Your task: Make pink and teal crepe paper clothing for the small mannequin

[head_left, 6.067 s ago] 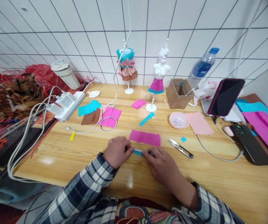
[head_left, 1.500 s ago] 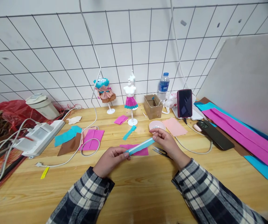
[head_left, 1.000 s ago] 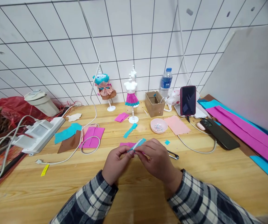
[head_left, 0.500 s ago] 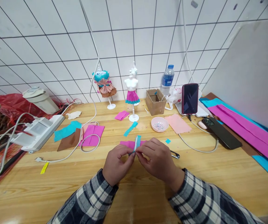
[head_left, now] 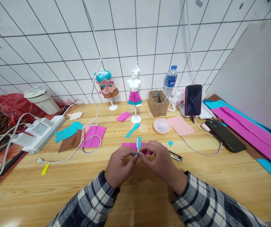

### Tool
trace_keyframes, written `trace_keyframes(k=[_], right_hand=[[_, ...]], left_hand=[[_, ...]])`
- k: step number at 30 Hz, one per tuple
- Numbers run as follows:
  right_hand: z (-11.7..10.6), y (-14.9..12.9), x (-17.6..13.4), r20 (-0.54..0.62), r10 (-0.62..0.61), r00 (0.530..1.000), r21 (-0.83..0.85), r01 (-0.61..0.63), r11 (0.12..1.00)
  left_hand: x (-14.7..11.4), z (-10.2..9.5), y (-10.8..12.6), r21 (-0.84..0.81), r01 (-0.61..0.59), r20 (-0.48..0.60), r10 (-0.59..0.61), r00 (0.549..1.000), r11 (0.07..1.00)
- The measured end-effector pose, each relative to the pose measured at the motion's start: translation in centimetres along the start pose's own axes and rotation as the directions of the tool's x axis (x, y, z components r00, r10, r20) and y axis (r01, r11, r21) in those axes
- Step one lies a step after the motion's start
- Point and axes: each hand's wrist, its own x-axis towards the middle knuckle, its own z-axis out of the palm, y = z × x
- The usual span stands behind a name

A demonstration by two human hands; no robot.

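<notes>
My left hand (head_left: 120,164) and my right hand (head_left: 157,160) meet at the middle of the table, thumbs and fingers pinched together. Between their fingertips they hold the near end of a blue crepe paper strip (head_left: 139,142), which has a white band along its left side. Behind the fingers lies a magenta paper piece (head_left: 129,145), partly covered by my right hand. Just right of that hand is a dark-handled cutter (head_left: 177,156), half hidden. A small dress form (head_left: 134,86) in a magenta skirt with a blue hem stands farther back.
Near the hands are another blue strip (head_left: 132,130), a pink bowl (head_left: 162,126) of sequins and a peach paper sheet (head_left: 181,125). A cardboard box (head_left: 158,103), a phone (head_left: 193,101) and a second dressed form (head_left: 107,85) stand behind. A white cable (head_left: 74,154) loops at left.
My right fingers have shifted slightly at the strip's near end, showing more magenta paper behind them. Both hands keep their pinch; the whole view has moved a little.
</notes>
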Motion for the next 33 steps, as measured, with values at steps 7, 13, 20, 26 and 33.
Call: trace_keyframes(k=[7, 13, 20, 26, 33], right_hand=[[0.3, -0.2, -0.5, -0.041, -0.036, 0.999, 0.002, 0.036, 0.999], [0.5, 0.1, -0.7, -0.009, -0.078, 0.997, 0.007, 0.078, 0.997], [0.7, 0.2, -1.1, -0.018, -0.090, 0.996, -0.032, 0.090, 0.995], [0.5, 0.1, -1.1, -0.011, -0.073, 0.997, -0.054, 0.072, 0.996], [0.3, 0.0, -0.9, 0.006, -0.058, 0.998, -0.049, 0.058, 0.997]], left_hand=[[0.1, 0.0, 0.1, -0.013, 0.034, -0.017, -0.034, 0.999, 0.999], [0.1, -0.1, -0.2, -0.044, 0.055, -0.006, -0.055, 0.998, 0.998], [0.3, -0.2, 0.0, -0.082, 0.091, -0.025, -0.093, 0.995, 0.992], [0.4, -0.2, 0.2, -0.081, 0.110, -0.020, -0.111, 0.994, 0.991], [0.3, 0.0, 0.5, -0.016, 0.106, -0.051, -0.107, 0.993, 0.994]])
